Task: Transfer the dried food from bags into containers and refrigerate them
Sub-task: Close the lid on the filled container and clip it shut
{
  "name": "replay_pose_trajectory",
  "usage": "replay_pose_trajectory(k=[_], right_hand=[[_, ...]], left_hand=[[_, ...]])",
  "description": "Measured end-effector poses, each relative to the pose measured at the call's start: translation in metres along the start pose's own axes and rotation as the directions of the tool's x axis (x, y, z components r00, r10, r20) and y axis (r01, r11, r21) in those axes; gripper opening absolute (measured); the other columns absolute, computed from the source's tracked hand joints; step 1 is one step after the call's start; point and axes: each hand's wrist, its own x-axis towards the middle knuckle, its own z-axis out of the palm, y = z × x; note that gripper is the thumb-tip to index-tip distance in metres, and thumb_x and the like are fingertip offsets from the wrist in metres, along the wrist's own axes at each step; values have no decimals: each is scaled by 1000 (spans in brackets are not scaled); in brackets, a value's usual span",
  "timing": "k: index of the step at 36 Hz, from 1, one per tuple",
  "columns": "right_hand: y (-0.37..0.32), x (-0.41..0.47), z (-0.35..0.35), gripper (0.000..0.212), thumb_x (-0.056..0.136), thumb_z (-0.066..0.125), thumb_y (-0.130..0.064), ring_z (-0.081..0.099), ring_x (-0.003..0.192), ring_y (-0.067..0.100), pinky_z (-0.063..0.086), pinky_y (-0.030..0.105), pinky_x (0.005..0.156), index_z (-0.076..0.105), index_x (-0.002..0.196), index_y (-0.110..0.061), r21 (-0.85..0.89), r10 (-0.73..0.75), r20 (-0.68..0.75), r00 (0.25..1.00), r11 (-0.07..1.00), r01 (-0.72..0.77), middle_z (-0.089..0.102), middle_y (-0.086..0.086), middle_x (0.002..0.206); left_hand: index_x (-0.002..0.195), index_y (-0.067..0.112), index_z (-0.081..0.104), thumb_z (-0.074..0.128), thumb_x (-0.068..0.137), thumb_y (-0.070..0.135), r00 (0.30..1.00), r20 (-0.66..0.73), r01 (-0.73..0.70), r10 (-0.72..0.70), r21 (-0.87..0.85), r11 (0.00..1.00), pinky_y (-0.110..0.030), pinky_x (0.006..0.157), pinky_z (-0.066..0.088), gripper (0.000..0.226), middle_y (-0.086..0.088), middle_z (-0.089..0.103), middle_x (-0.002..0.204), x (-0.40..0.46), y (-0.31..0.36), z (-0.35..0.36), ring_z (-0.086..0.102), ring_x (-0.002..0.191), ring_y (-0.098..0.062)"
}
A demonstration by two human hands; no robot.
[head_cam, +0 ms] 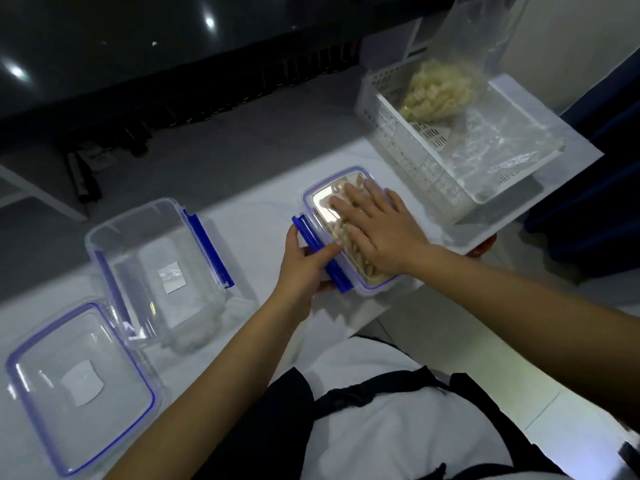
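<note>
A bare strip of white worktop [263, 216] lies open between the empty container [156, 271] on the left and the lidded container [346, 233], where both hands rest. The loose lid [79, 386] fills the near left corner. A white basket [450, 147] holding a bag of dried food [436, 91] blocks the far right.

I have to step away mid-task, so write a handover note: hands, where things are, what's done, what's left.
Left hand: grip on the blue side clasp of the filled container, not yet snapped down.
Right hand: flat on its lid, pressing.
Empty container and its loose lid sit to the left.
One bag of dried food remains in the white basket.
Left: latch, fill second container, refrigerate both.
</note>
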Motion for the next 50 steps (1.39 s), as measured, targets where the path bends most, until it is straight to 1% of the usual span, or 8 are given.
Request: replay_pose_trajectory(k=[19,23,30,32,35,39,46,50], right_hand=[[0,1,-2,66,95,-2,-49,-5,155,26,5,55,121,6,160,-37,37,5,41,999,999,-6,5,1,169],[6,1,-7,59,102,29,-48,-5,155,22,5,54,121,14,158,-40,190,-15,-12,1000,982,17,4,-1,169],[68,17,-44,92,80,83,-30,36,142,26,39,37,104,31,154,-36,783,375,237,896,472,-405,29,5,161],[86,17,-51,96,76,86,-29,49,124,22,48,34,83,30,154,-35,754,334,427,841,381,-534,40,8,154],[93,11,-45,100,72,89,-31,62,111,25,54,48,87,31,153,-32,667,256,608,751,348,-659,55,5,142],[89,4,-33,49,81,81,-20,72,68,22,57,50,85,57,123,-15,664,73,737,672,112,-740,75,4,78],[82,-1,-44,24,81,81,-8,73,59,17,56,28,47,69,101,-14,763,162,623,765,88,-640,77,7,76],[72,-3,-43,29,82,79,-6,74,63,20,58,32,50,68,107,-14,802,245,526,814,176,-571,76,8,80]], left_hand=[[142,36,35,67,94,31,981,-162,-43,105,343,938,-34,60,63,57,7,58,117,4,13,37,63,96,-13],[140,41,38,68,94,23,980,-191,6,55,303,953,-32,54,61,57,9,59,111,2,11,35,64,99,-18],[150,42,32,66,95,16,979,-203,76,-6,337,939,-32,52,59,70,-2,60,114,4,16,22,66,97,-20],[152,41,30,67,95,16,981,-193,91,-20,367,926,-31,53,59,73,-2,60,114,5,22,16,66,100,-21],[151,43,32,68,94,14,982,-183,117,-44,408,906,-34,56,61,73,-3,62,111,4,27,8,67,100,-20],[152,42,30,68,94,15,980,-186,141,-67,424,894,-35,58,61,74,-4,64,112,2,29,4,68,102,-21],[152,43,31,66,96,19,971,-234,140,-38,434,890,-28,52,59,70,-1,62,112,-1,26,12,66,98,-18],[151,41,34,68,95,18,964,-265,143,-19,458,878,-31,55,61,69,2,62,110,0,27,15,67,96,-18]])
